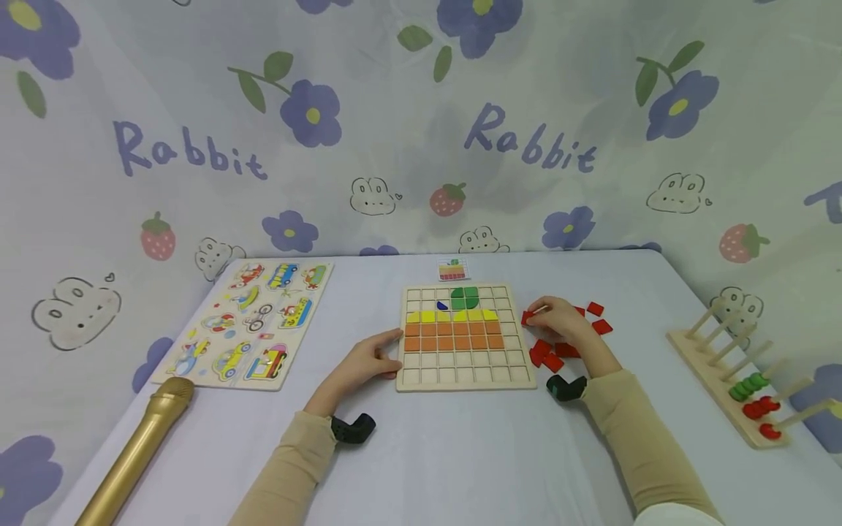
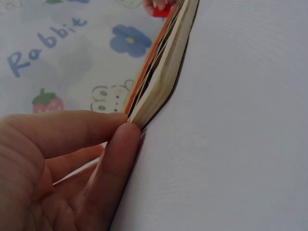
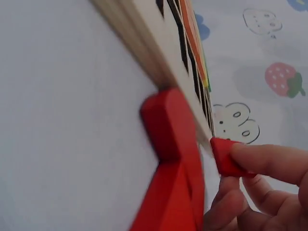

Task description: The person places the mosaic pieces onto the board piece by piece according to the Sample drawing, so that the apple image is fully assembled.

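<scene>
A wooden grid board (image 1: pixel 463 376) lies mid-table, carrying green tiles (image 1: pixel 464 297), a yellow row (image 1: pixel 452 316) and two orange rows (image 1: pixel 454 336). My left hand (image 1: pixel 389 349) rests at the board's left edge with fairly straight fingers. In the left wrist view its fingertips (image 2: pixel 126 131) touch the edge of the board (image 2: pixel 166 72). My right hand (image 1: pixel 541 314) is at the board's right edge and pinches a red tile (image 1: pixel 528 317). The right wrist view shows that tile (image 3: pixel 225 156) between fingertips (image 3: pixel 262 161), close to the board's edge (image 3: pixel 144 43). Several loose red tiles (image 1: pixel 549 354) lie under and beside this hand.
A vehicle puzzle board (image 1: pixel 250 321) lies at the left and a gold microphone (image 1: pixel 138 453) at the front left. A wooden peg rack (image 1: pixel 717 372) with green and red rings stands at the right. A small pattern card (image 1: pixel 452 269) sits behind the grid board.
</scene>
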Tool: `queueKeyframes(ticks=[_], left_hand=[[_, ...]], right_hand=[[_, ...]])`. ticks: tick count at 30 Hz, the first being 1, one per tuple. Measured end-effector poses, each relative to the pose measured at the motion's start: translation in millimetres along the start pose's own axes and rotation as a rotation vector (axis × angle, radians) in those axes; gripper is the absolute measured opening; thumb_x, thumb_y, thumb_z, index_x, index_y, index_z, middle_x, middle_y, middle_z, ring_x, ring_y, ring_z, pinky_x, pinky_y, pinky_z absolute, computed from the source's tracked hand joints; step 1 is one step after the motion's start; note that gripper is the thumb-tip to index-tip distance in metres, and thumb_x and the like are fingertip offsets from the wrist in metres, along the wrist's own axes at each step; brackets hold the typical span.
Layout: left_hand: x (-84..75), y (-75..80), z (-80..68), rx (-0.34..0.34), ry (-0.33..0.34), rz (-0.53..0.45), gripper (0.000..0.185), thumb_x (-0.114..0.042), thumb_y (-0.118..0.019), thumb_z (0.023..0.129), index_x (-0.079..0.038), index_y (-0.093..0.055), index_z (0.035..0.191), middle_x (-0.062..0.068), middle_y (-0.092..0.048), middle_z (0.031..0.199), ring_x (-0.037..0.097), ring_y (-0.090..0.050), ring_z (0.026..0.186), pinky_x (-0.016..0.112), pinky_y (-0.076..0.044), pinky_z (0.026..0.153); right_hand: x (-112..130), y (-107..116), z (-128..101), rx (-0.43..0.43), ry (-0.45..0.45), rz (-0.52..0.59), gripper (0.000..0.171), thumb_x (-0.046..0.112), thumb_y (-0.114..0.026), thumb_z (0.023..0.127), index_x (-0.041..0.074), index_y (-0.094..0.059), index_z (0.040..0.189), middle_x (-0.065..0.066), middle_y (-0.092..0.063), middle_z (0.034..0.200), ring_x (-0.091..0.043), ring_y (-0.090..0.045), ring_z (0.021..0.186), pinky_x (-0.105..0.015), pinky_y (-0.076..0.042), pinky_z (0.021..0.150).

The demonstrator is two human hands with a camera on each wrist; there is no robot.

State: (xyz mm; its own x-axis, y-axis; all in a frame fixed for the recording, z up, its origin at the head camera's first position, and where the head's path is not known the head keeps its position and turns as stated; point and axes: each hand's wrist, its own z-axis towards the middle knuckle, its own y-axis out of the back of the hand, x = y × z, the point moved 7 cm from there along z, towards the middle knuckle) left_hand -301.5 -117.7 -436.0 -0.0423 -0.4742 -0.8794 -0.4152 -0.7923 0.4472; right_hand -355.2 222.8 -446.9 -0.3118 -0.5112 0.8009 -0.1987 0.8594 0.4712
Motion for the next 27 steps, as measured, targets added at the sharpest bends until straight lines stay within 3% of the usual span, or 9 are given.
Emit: queueKeyframes(ticks=[2, 4, 9, 12, 15, 19, 24, 27], left_hand=[[-6.6, 0.9, -4.2, 0.002, -0.005, 0.001, 0.063, -0.005, -0.065, 0.083, 0.003, -0.037, 0.139, 0.010, -0.058, 0.066, 0.014, -0.060, 0.060, 0.029, -0.049, 0.065], [0.6, 0.8, -1.1, -0.006, -0.004, -0.004, 0.064, -0.006, -0.066, 0.083, 0.002, -0.037, 0.139, 0.009, -0.058, 0.066, 0.013, -0.059, 0.060, 0.028, -0.049, 0.064], [24.3, -0.4, 12.3, -0.021, 0.004, -0.011, 0.066, -0.012, -0.069, 0.081, -0.005, -0.039, 0.140, 0.006, -0.057, 0.065, 0.012, -0.058, 0.058, 0.025, -0.049, 0.061], [23.9, -3.0, 14.4, -0.015, -0.004, -0.005, 0.066, -0.013, -0.070, 0.080, -0.006, -0.040, 0.140, 0.006, -0.057, 0.064, 0.012, -0.059, 0.058, 0.025, -0.049, 0.060], [22.9, -5.1, 13.5, -0.007, -0.005, -0.006, 0.066, -0.014, -0.070, 0.080, -0.007, -0.040, 0.139, 0.005, -0.057, 0.063, 0.012, -0.059, 0.058, 0.024, -0.049, 0.060], [22.9, -6.0, 14.3, -0.005, 0.004, -0.001, 0.065, -0.017, -0.070, 0.080, -0.011, -0.042, 0.139, 0.004, -0.057, 0.063, 0.012, -0.060, 0.058, 0.025, -0.048, 0.062], [23.6, -1.5, 10.4, -0.013, 0.006, 0.014, 0.065, -0.016, -0.069, 0.080, -0.011, -0.042, 0.139, 0.004, -0.057, 0.062, 0.013, -0.060, 0.058, 0.026, -0.048, 0.064], [21.9, -2.4, 10.5, -0.013, -0.005, 0.004, 0.065, -0.014, -0.069, 0.080, -0.009, -0.042, 0.139, 0.005, -0.057, 0.062, 0.013, -0.059, 0.057, 0.025, -0.047, 0.063]], right_hand=[[5.9, -5.1, -1.5, 0.025, 0.014, 0.066, 0.038, 0.018, -0.062, 0.087, 0.002, -0.050, 0.119, -0.010, -0.054, 0.105, -0.019, -0.054, 0.084, -0.027, -0.047, 0.071], [14.3, -13.1, -4.2, 0.073, 0.039, 0.149, 0.037, 0.018, -0.061, 0.088, 0.001, -0.050, 0.119, -0.008, -0.057, 0.105, -0.017, -0.056, 0.088, -0.026, -0.049, 0.077], [37.3, -41.8, -10.1, 0.214, 0.110, 0.342, 0.027, 0.010, -0.058, 0.090, -0.001, -0.051, 0.113, -0.006, -0.057, 0.099, -0.014, -0.057, 0.078, -0.022, -0.051, 0.072], [49.7, -63.8, -15.8, 0.267, 0.133, 0.377, 0.022, 0.008, -0.057, 0.090, -0.002, -0.053, 0.109, -0.011, -0.055, 0.103, -0.014, -0.056, 0.077, -0.020, -0.051, 0.070], [63.5, -90.6, -22.2, 0.298, 0.147, 0.348, 0.022, 0.007, -0.059, 0.088, -0.004, -0.056, 0.107, -0.015, -0.056, 0.109, -0.016, -0.057, 0.078, -0.022, -0.051, 0.070], [82.6, -124.5, -27.5, 0.301, 0.186, 0.219, 0.021, 0.008, -0.064, 0.085, -0.002, -0.061, 0.103, -0.014, -0.058, 0.109, -0.018, -0.058, 0.082, -0.025, -0.052, 0.071], [101.4, -161.0, -30.1, 0.277, 0.255, 0.020, 0.010, 0.006, -0.068, 0.081, 0.003, -0.065, 0.089, -0.008, -0.061, 0.093, -0.018, -0.058, 0.076, -0.025, -0.052, 0.066], [103.7, -171.4, -31.1, 0.250, 0.295, -0.080, 0.006, 0.006, -0.070, 0.080, 0.005, -0.065, 0.083, -0.005, -0.061, 0.082, -0.016, -0.057, 0.068, -0.024, -0.050, 0.061]])
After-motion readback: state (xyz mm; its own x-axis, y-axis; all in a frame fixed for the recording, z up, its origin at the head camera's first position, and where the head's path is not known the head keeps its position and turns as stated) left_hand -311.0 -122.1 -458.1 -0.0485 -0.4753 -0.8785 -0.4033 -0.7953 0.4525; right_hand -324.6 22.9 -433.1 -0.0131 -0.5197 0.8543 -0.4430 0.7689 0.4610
